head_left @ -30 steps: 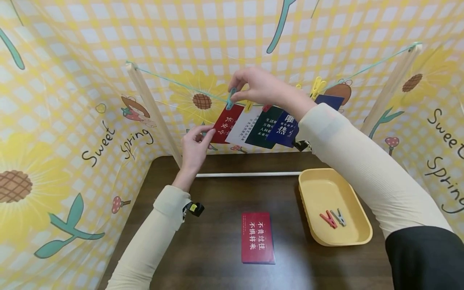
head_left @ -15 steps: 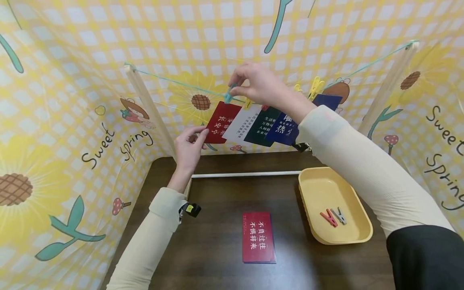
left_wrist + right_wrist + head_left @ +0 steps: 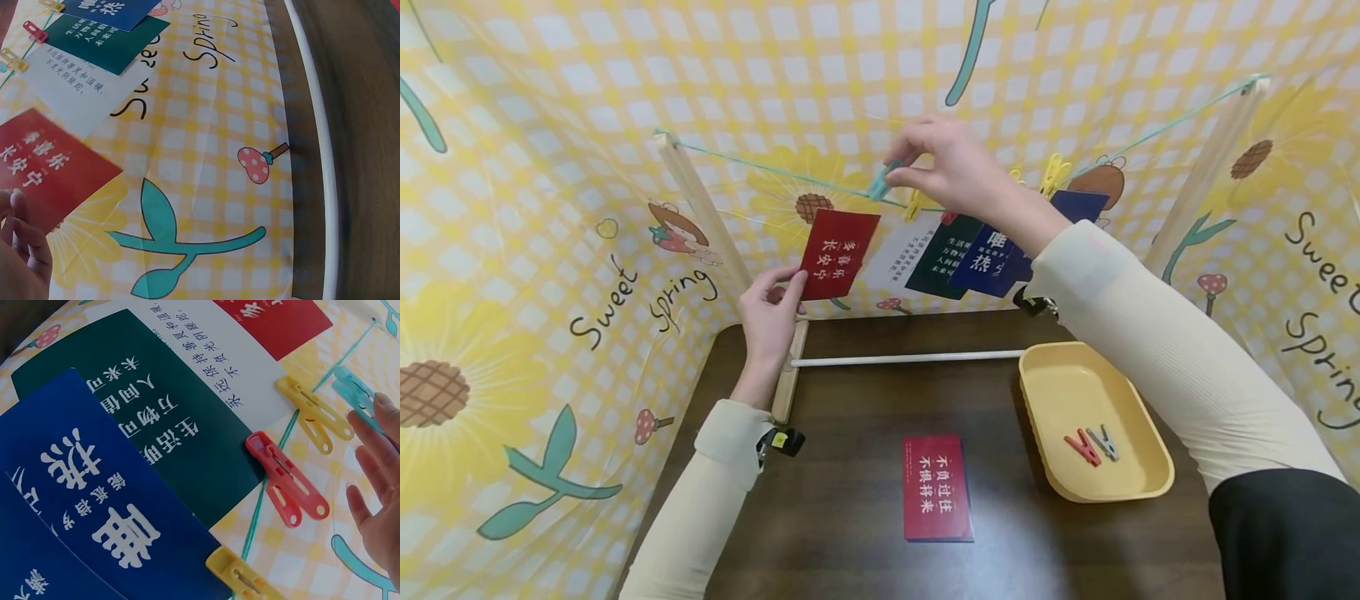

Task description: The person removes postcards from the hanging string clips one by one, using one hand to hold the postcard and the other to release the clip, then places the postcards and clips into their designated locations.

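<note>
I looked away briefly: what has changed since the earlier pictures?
The left hand has drawn the rectangular red card it pinches leftward, clear of the turquoise plastic clothespin that overlapped its top edge. The right hand, still pinching that clothespin, has risen slightly. Neither hand let go. The rectangular white card still hangs, and the red plastic clothespin and grey plastic clothespin in the yellow plastic tray stayed put.
</note>
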The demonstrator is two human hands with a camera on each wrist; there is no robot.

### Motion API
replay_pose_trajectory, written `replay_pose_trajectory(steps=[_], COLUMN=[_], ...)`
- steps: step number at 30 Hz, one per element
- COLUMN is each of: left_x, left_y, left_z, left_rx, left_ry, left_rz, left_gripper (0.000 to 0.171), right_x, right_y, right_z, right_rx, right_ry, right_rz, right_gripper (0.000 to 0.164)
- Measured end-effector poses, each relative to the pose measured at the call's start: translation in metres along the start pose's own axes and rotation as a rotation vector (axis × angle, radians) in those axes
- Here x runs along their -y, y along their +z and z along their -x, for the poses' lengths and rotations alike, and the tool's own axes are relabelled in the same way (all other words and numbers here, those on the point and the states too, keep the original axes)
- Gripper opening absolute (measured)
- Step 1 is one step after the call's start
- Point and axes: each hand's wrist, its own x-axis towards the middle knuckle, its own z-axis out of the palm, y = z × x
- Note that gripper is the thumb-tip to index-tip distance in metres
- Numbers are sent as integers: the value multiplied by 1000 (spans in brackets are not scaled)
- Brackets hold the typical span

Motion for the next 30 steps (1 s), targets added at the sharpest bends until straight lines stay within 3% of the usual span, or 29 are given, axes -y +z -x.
replay_pose_trajectory(steps=[7, 12, 21, 30], left_x=[12, 15, -9, -10], left_y=[-6, -8, -15, -14], left_z=[2, 5, 26, 52], left_rx=[-87, -106, -64, 0], left_ry=[-11, -9, -65, -103], left_rz=[91, 115, 142, 198], left_gripper=[21, 22, 22, 23], right_x=[2, 3, 3, 2], right_y=[-3, -7, -21, -36], right_z=[8, 15, 38, 76], right_rx=[-76, -143, -138, -165], right_ry=[-62, -95, -31, -30], right_rz=[-20, -17, 16, 78], right_gripper=[16, 17, 21, 21])
